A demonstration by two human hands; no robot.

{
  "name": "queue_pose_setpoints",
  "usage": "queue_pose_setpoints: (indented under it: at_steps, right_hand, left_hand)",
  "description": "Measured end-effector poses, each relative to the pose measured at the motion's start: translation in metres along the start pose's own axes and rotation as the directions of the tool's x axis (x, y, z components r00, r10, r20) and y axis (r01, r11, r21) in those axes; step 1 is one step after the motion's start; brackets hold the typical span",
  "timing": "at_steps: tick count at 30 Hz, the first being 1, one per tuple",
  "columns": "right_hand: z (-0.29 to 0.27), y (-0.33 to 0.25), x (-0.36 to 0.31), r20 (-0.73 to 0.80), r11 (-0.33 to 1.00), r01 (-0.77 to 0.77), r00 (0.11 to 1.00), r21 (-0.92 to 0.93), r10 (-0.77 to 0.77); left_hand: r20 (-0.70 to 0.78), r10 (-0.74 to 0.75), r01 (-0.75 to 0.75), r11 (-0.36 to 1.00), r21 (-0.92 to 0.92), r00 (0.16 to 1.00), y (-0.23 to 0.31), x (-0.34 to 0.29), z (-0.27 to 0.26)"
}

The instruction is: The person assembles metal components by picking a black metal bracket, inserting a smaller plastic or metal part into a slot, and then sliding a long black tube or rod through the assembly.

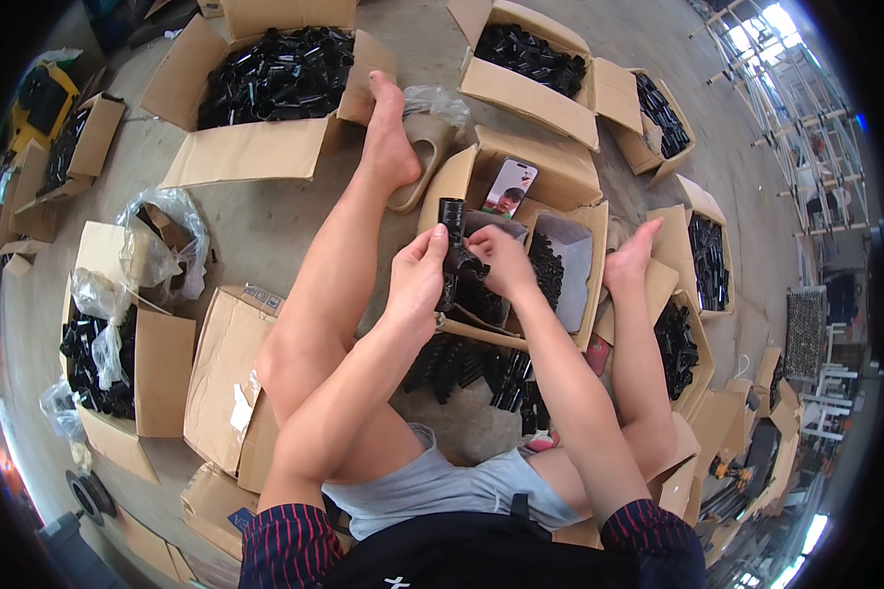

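My left hand [417, 275] is closed around a black plastic tubular fitting [452, 214], held upright with a short branch on its side. My right hand [501, 261] is beside it, fingers pinched together against the fitting's side; whatever small piece they hold is hidden. Both hands are over an open cardboard box [557, 169] between my legs. In that box stand grey bins, one with small black pieces [545, 267], and a phone [509, 188] leans at the back. Black tubular parts [452, 365] lie in a pile below my hands.
Open cartons of black parts surround me: a large one [248, 147] at far left, another [530, 93] at the back, more at right. A closed carton [228, 378] is by my left knee. An olive slipper [424, 157] lies by my left foot; metal racks [786, 118] stand far right.
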State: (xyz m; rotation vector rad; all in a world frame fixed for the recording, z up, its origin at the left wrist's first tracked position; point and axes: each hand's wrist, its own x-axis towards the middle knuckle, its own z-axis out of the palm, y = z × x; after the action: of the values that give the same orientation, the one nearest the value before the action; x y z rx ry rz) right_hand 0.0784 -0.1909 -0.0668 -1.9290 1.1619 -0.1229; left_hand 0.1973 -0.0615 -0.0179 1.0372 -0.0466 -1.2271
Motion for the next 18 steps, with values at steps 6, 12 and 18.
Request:
queue_pose_setpoints:
  at_steps: [6, 12, 18]
  right_hand:
    - [-0.043, -0.049, -0.064, -0.163, 0.863, 0.168, 0.981, 0.477, -0.101]
    - [-0.037, -0.043, -0.083, -0.260, 0.840, 0.212, 0.961, 0.500, -0.088]
    - [-0.023, -0.034, -0.096, -0.353, 0.857, 0.169, 0.935, 0.487, 0.016]
  left_hand:
    - [-0.019, 0.075, -0.073, 0.989, 0.127, 0.997, -0.017, -0.004, 0.011]
    - [-0.029, 0.213, -0.194, 0.933, 0.304, 0.977, -0.040, -0.006, 0.014]
    - [0.000, 0.322, -0.293, 0.865, 0.407, 0.947, -0.051, -0.017, 0.022]
